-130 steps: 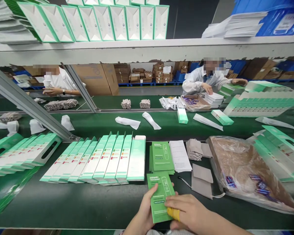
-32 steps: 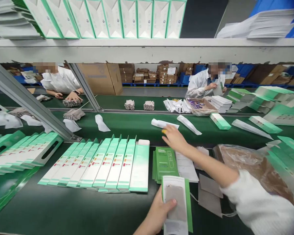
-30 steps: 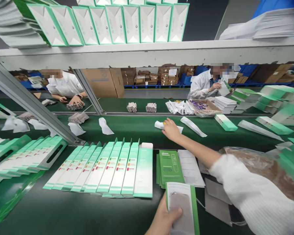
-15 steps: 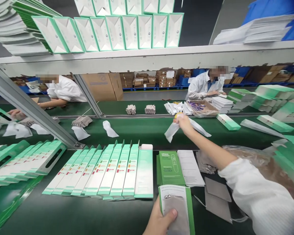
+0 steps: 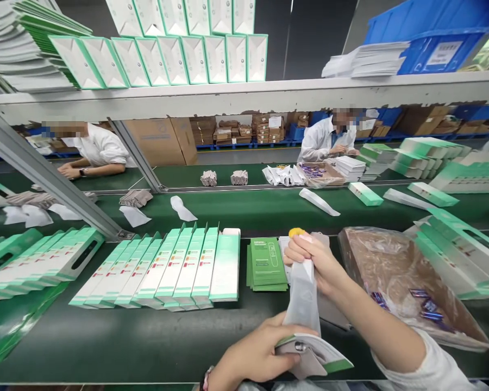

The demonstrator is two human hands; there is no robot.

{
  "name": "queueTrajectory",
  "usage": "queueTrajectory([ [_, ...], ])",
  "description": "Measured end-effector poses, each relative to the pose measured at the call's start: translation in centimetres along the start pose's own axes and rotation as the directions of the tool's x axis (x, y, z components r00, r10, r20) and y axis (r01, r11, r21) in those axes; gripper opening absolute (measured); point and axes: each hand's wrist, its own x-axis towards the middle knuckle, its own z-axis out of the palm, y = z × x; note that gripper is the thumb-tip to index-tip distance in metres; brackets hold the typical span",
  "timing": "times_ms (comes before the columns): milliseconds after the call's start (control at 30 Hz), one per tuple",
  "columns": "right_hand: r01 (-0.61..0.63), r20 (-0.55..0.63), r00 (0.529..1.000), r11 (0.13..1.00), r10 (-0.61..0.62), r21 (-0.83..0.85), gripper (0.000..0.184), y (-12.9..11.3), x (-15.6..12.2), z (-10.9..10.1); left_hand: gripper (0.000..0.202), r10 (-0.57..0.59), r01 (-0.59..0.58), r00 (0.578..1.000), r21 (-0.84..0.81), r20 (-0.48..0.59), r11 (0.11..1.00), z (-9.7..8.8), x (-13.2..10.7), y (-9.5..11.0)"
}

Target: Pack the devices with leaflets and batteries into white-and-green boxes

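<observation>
My right hand [image 5: 312, 259] pinches the top of a white plastic pouch [image 5: 303, 296] and holds it upright, a yellow cot on one fingertip. My left hand [image 5: 255, 353] grips a bundle of a green booklet, a white sheet and a grey pouch [image 5: 315, 355], tilted almost flat just under the white pouch. A stack of green booklets [image 5: 266, 263] lies on the dark green bench right behind both hands. A fanned row of white-and-green cartons [image 5: 167, 266] lies to the left of the booklets.
A plastic-lined cardboard box [image 5: 407, 282] with small purple packets sits at right. More white pouches [image 5: 318, 201] lie on the green belt [image 5: 244, 209] beyond. Two people in white coats work across the line. Cartons fill the shelf [image 5: 244, 98] overhead.
My right hand picked a white pouch off the belt and brought it back over the bundle in my left hand. Earlier, both hands held a green booklet.
</observation>
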Motion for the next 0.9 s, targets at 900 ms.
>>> queueTrajectory([
  [900,-0.131,-0.140,0.989,0.678,0.042,-0.724,0.066,2.5,-6.1,-5.3,0.058,-0.489,-0.171,0.702,-0.788,-0.518,0.591,1.8,1.0,-5.5],
])
